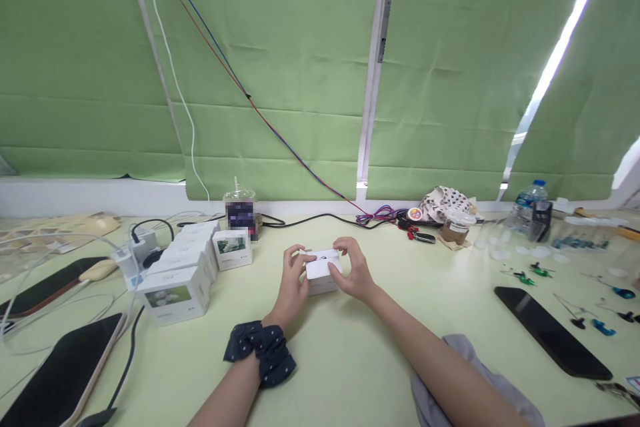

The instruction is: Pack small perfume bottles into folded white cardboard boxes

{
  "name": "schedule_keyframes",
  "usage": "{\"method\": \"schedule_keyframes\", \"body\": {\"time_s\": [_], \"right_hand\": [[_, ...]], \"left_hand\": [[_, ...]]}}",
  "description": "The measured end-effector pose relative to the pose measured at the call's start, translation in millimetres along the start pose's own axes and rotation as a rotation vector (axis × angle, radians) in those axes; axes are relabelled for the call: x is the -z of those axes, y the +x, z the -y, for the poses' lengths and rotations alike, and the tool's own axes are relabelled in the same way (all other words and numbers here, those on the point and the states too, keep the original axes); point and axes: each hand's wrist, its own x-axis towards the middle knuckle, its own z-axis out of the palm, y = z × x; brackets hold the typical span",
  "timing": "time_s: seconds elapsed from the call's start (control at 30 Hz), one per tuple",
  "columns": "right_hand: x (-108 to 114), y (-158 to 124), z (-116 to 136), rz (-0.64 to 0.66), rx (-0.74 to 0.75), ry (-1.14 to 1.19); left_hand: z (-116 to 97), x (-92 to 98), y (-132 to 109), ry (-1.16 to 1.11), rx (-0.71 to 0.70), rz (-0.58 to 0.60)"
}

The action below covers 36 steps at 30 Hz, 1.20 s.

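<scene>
A small white box (320, 285) rests on the table in front of me, its top showing white flaps with a small dark spot between them. My left hand (295, 273) grips its left side, thumb laid over the top. From the right, my right hand (354, 273) holds the box, with the thumb at the front top edge and the fingers curled over the far corner. A dark dotted scrunchie (261, 352) circles my left wrist. Whether anything lies inside the box cannot be made out.
To the left stand a row of white boxes (175, 293), a single white box (233, 250), a drink cup (240, 210) and a phone (70, 367) among cables. On the right lie another phone (553, 330), several small earphone-like pieces (603, 327), a lidded tub (456, 225) and a water bottle (530, 203).
</scene>
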Motion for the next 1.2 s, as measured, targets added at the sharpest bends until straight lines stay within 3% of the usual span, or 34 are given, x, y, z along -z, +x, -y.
{"method": "schedule_keyframes", "body": {"time_s": [0.27, 0.47, 0.83, 1.2], "right_hand": [[-2.0, -3.5, 0.6, 0.068, -0.043, 0.049], [-2.0, -2.6, -0.3, 0.087, -0.075, 0.098], [-4.6, 5.9, 1.7, -0.061, -0.251, 0.206], [-15.3, 7.6, -8.2, -0.100, -0.631, 0.497]], "left_hand": [[6.5, -4.8, 1.0, 0.142, -0.181, 0.037], [3.3, -4.0, 0.9, 0.163, -0.076, -0.027], [-7.1, -7.5, 2.3, 0.028, 0.045, -0.138], [-4.7, -7.5, 2.9, -0.045, 0.117, -0.105]]}}
